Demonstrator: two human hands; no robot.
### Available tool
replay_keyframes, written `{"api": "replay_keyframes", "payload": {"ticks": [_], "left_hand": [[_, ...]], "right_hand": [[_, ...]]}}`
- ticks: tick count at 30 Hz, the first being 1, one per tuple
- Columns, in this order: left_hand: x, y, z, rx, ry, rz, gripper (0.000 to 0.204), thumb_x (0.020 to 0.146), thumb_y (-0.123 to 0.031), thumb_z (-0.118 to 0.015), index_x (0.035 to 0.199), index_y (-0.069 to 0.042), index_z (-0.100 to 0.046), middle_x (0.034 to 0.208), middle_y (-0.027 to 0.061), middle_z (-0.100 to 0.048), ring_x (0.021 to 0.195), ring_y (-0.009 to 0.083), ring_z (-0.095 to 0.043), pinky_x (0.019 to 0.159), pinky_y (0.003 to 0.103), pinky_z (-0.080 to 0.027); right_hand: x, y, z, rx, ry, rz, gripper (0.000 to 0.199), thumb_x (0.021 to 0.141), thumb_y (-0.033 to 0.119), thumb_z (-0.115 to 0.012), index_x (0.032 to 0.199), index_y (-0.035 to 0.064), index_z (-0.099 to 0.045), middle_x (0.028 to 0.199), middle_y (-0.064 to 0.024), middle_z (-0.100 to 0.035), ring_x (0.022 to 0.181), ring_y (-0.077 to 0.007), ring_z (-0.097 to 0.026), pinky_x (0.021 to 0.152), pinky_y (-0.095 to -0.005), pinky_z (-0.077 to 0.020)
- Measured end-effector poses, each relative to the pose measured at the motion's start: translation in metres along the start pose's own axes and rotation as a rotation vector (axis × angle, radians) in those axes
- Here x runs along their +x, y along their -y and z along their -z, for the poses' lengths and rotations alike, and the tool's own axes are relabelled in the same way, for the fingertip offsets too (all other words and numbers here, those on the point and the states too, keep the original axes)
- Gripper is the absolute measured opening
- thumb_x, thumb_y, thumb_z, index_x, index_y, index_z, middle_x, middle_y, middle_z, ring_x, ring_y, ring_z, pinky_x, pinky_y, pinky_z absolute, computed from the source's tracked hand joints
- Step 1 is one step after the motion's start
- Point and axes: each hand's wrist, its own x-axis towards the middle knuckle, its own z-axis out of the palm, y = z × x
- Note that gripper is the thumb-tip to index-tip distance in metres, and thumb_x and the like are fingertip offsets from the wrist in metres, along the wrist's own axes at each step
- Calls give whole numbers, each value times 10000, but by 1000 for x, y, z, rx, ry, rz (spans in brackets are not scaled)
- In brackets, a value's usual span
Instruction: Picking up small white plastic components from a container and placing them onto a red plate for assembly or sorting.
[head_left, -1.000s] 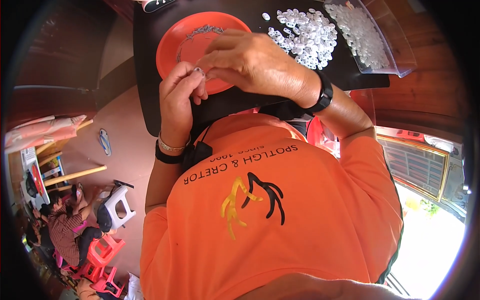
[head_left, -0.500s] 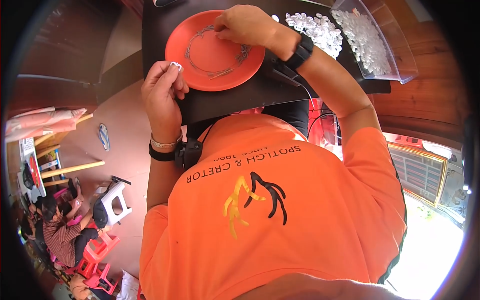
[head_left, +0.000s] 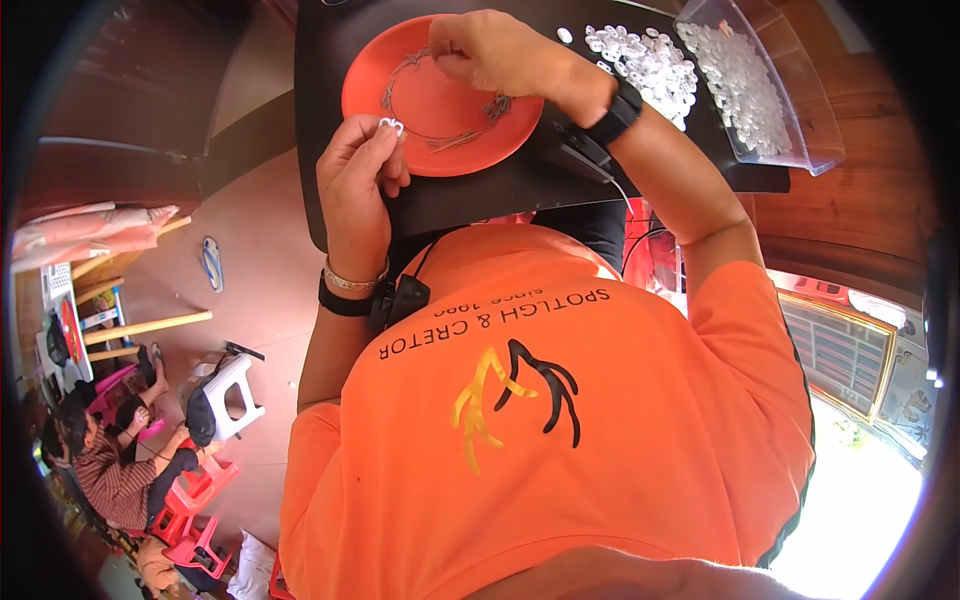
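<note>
Between the thumb and forefinger of my left hand point(head_left: 360, 185) is a small white plastic piece point(head_left: 391, 125) with holes or loops. This hand is at the near left rim of an orange-red plate point(head_left: 365, 85). Thin greyish pins or wire bits point(head_left: 497, 106) lie in the plate, scattered roughly in a ring. Over the plate's far right part, my right hand point(head_left: 500, 58) has its fingertips pinched together. Whatever may be between those fingers is too small or hidden to make out.
Right of the plate lies a heap of white plastic pieces point(head_left: 650, 75), beside a clear bin point(head_left: 800, 100) of similar pieces. A dark device with a cable point(head_left: 580, 155) rests on the black table point(head_left: 440, 205). At the left, a person point(head_left: 125, 475) sits near red and white stools point(head_left: 236, 398).
My left hand, still pinching the white piece, has moved right, nearer the plate. My right hand stays over the plate, its fingers still together. The view has shifted slightly.
</note>
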Motion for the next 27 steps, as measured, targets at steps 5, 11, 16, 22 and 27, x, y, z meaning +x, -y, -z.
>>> {"api": "replay_keyframes", "payload": {"ticks": [5,11,16,22,27], "left_hand": [[1,-5,-10,2,20,-2,148,901,-134,-535,809,-22,-565,612,-3,-485,533,71,-439,500,207,-318],[2,-6,-21,34,68,21,165,906,-148,-525,805,-24,-562,621,-2,-492,546,73,-449,505,209,-320],[1,-5,-27,48,108,-2,166,913,-152,-519,809,-26,-556,623,-3,-491,550,70,-448,506,208,-323],[-1,-5,-30,35,100,-8,167,918,-148,-512,805,-30,-549,626,-7,-487,551,67,-442,505,207,-322],[0,-2,-29,35,100,-11,165,918,-144,-510,800,-34,-543,629,-9,-486,551,65,-438,505,205,-324]], "right_hand": [[-26,16,11,518,-74,30,153,857,133,-597,932,5,-634,783,-75,-666,713,-179,-638,640,-305,-499],[-52,38,16,1022,29,-129,133,923,146,-591,943,23,-638,793,-11,-647,710,-60,-599,635,-202,-492],[-57,41,9,1003,35,-153,178,924,208,-611,927,32,-637,775,-11,-634,687,-65,-584,639,-197,-485],[-59,43,0,1018,-38,-129,183,937,193,-590,913,14,-625,738,-9,-597,658,-70,-556,597,-204,-454],[-62,45,-1,1031,-60,-108,174,941,161,-577,898,-3,-616,730,-23,-576,655,-75,-533,580,-205,-436]]}}
